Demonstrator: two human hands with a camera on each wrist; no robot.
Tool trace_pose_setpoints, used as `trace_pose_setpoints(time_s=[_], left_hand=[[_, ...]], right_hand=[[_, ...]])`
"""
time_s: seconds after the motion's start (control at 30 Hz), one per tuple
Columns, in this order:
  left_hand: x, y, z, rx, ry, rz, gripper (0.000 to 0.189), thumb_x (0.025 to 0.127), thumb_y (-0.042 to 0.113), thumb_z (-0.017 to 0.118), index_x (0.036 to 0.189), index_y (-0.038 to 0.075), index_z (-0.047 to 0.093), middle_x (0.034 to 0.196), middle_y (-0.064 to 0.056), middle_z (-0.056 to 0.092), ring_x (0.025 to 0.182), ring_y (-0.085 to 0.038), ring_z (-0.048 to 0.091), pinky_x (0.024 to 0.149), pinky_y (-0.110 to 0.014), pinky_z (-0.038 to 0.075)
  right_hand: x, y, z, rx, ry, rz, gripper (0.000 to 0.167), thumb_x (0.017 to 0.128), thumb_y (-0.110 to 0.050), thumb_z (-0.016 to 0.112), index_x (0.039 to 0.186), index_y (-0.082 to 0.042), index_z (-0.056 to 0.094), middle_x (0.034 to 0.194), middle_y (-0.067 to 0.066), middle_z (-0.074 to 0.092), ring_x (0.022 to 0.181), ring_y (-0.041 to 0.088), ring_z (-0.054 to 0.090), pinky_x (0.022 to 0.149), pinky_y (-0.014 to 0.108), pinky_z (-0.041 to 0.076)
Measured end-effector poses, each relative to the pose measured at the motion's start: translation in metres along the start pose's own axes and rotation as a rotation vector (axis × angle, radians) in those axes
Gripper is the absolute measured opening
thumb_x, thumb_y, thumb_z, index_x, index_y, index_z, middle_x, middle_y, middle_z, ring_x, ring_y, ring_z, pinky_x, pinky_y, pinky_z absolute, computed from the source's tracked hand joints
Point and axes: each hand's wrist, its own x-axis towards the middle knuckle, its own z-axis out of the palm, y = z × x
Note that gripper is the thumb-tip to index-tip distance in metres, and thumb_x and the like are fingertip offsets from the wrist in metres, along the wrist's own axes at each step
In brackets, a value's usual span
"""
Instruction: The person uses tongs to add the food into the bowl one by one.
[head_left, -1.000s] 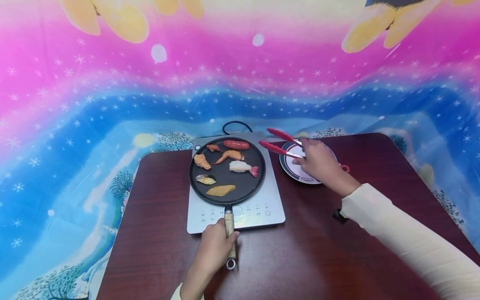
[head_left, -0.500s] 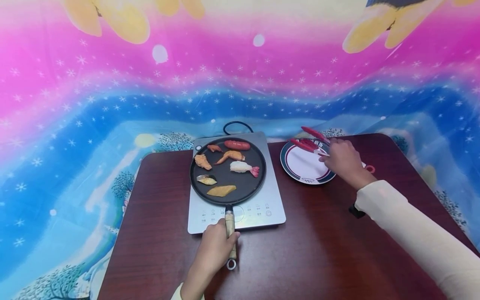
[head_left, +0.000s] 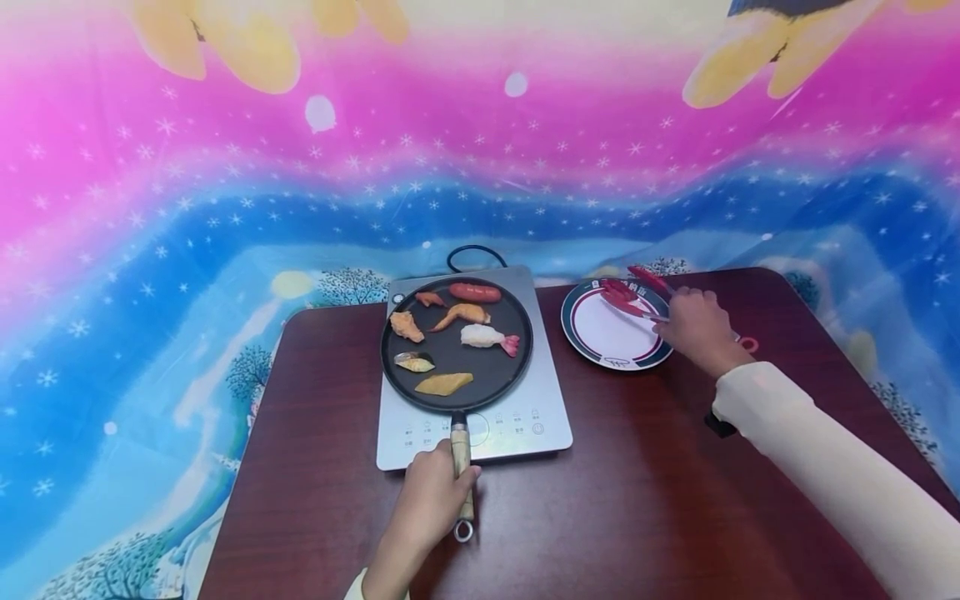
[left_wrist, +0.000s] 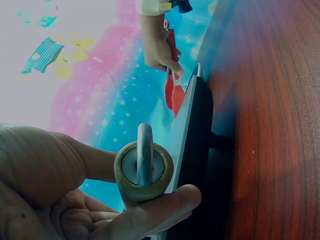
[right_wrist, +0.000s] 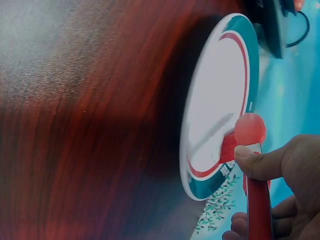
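My left hand [head_left: 435,492] grips the wooden handle [head_left: 461,454] of a round black frying pan [head_left: 450,400]. In the pan lie a red sausage [head_left: 475,292], a shrimp sushi [head_left: 482,336], a chicken wing [head_left: 465,313], a fried drumstick [head_left: 406,326] and several other pieces. My right hand [head_left: 699,327] holds red-tipped tongs [head_left: 649,277], their tips apart over the back right of a white plate [head_left: 611,337]. A ridged red piece [head_left: 619,290] shows at the plate's back rim, beside the tongs; its kind is unclear. The right wrist view shows the thumb on the tongs' red handle [right_wrist: 258,210].
The pan sits on a silver induction cooker [head_left: 551,425], with a black cord [head_left: 476,247] looping behind it. Cooker and plate stand side by side on a dark wooden table [head_left: 615,492]. A colourful cloth [head_left: 480,183] hangs directly behind the table's back edge.
My right hand has moved right with the tongs, from between pan and plate to the plate's right side. Most recently the tips lowered slightly. My left hand keeps its grip on the pan handle.
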Motion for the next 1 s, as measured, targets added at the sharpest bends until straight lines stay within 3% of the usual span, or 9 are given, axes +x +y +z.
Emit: trace_pose_setpoints(time_s=[0.43, 1.0], left_hand=[[0.0, 0.001, 0.0, -0.017, -0.003, -0.013, 0.029, 0.089, 0.017, 0.078, 0.099, -0.006, 0.064, 0.065, -0.002, 0.058, 0.061, -0.013, 0.058, 0.057, -0.028, 0.051], [0.0, 0.001, 0.0, -0.013, -0.005, -0.028, 0.03, 0.089, 0.017, 0.078, 0.099, -0.007, 0.064, 0.065, -0.003, 0.058, 0.06, -0.013, 0.058, 0.056, -0.027, 0.05]], right_hand=[[0.002, -0.002, 0.011, -0.027, -0.003, 0.022, 0.068, 0.086, -0.024, 0.079, 0.125, 0.024, 0.05, 0.11, 0.037, 0.056, 0.105, 0.049, 0.049, 0.086, 0.066, 0.054], [0.001, -0.003, 0.018, -0.005, -0.021, 0.042, 0.053, 0.088, -0.02, 0.077, 0.116, 0.021, 0.06, 0.099, 0.034, 0.065, 0.095, 0.047, 0.06, 0.084, 0.063, 0.055]])
